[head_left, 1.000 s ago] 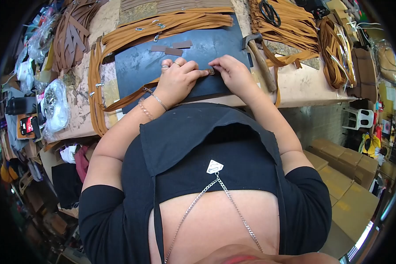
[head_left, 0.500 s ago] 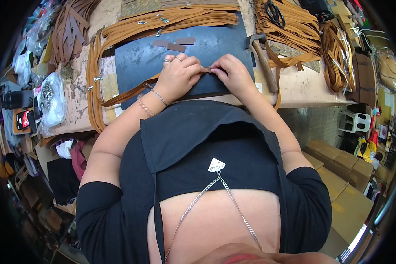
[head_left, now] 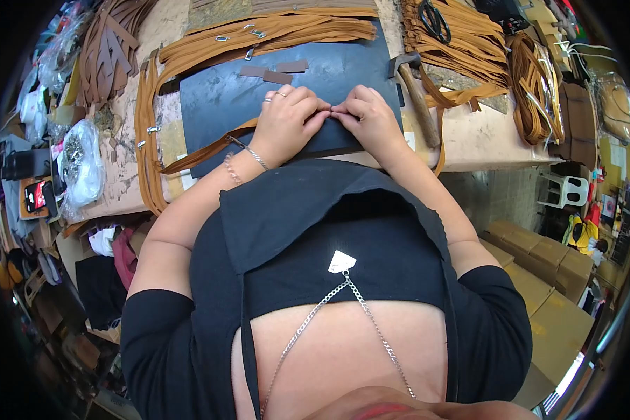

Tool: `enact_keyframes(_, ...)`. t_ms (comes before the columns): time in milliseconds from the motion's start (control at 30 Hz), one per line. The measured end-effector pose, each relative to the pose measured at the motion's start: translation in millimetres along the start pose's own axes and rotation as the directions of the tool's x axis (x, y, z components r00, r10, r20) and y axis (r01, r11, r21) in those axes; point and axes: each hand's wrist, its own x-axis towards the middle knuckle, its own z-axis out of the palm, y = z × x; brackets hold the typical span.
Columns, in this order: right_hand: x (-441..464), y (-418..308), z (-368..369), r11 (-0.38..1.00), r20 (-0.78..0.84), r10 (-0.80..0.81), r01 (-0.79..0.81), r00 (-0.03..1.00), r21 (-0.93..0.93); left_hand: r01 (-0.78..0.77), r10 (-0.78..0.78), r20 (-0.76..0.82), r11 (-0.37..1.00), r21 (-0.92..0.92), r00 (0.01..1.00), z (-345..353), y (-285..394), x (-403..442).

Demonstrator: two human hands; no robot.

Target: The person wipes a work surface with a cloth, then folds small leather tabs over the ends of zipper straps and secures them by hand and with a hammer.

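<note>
Over a dark board (head_left: 217,98), my left hand (head_left: 290,120) and my right hand (head_left: 369,120) meet fingertip to fingertip, both pinched closed. A brown zipper tape (head_left: 206,152) comes in from the left and passes under my left hand, its end between the fingertips. Only a sliver of brown shows there, so how the end lies is mostly hidden. Just beyond my left hand, three small brown leather strips (head_left: 278,77) lie on the board.
More zipper tape (head_left: 287,33) lies along the board's far side, with metal sliders (head_left: 250,52) on it. A hammer (head_left: 418,98) rests at the right edge. Beyond it are a zipper bundle (head_left: 532,91) and black scissor-like handles (head_left: 434,21). Leather strips (head_left: 112,49) lie at far left.
My fingertips have come closer together, covering most of the small brown end that showed between them. The whole view has shifted slightly.
</note>
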Motion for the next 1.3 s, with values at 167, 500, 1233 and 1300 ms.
enact_keyframes(167, -10.6, 4.8, -4.0, 0.990, -0.060, 0.040, -0.048, 0.997, -0.131, -0.058, 0.057, 0.024, 0.997, 0.057, 0.998, 13.1, 0.2, 2.3)
enact_keyframes(500, -53.0, 54.9, -81.2, 0.665, -0.257, 0.209, -0.330, 0.944, -0.670, -0.114, 0.109, 0.034, 0.968, 0.223, 0.993, 1.7, 12.4, -3.0)
enact_keyframes(1233, -89.2, -17.8, -56.4, 0.915, 0.378, 0.370, -0.404, 0.849, 0.011, 0.048, -0.048, -0.002, 0.993, -0.111, 0.999, 2.3, -4.5, -10.4)
enact_keyframes(1300, -81.1, -25.2, -68.1, 0.917, 0.325, 0.314, -0.374, 0.892, 0.139, 0.042, -0.034, 0.076, 0.994, -0.105, 0.997, -1.6, -5.2, -10.1)
